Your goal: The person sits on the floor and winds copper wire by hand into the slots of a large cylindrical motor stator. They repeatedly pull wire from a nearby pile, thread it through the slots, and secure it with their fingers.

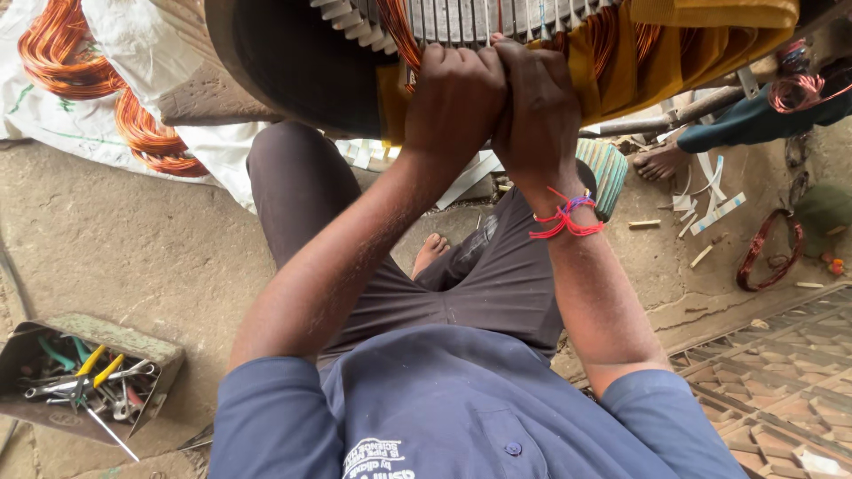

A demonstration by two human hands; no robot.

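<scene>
A large dark motor stator [293,62] fills the top of the view, with a toothed metal core [453,18], copper windings [612,35] and yellow insulation sheets [701,40]. Both my hands press side by side against the core's slots. My left hand [454,93] is clenched on a bundle of copper wire [397,35] at the slot edge. My right hand [537,111], with red and purple thread at the wrist, is closed tight beside it on the same spot; what it grips is hidden by the fingers.
A metal box of pliers and wrenches [84,381] lies on the concrete at lower left. Copper wire coils [80,71] rest on white sacking at upper left. Another person's foot [661,160] and a small wire coil [770,248] are at right, among insulation strips [714,208].
</scene>
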